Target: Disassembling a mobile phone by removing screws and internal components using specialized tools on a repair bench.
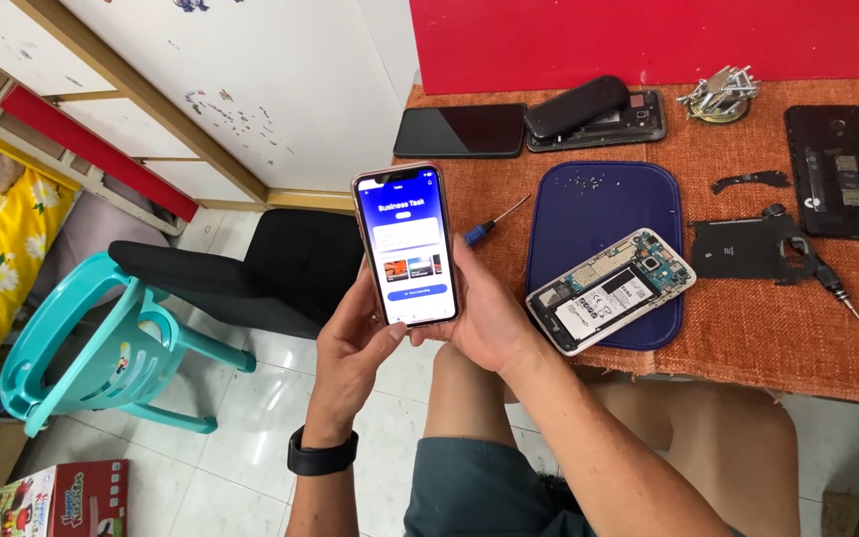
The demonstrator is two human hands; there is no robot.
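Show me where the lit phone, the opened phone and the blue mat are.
lit phone (407, 245), head view, middle of its screen
opened phone (609, 289), head view, its battery
blue mat (599, 204), head view, bare upper part

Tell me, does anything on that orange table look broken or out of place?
Yes. A white phone lies askew on the blue mat with its back off, circuit board and battery bare. Loose dark covers lie beside it. The lit phone in both hands looks whole.
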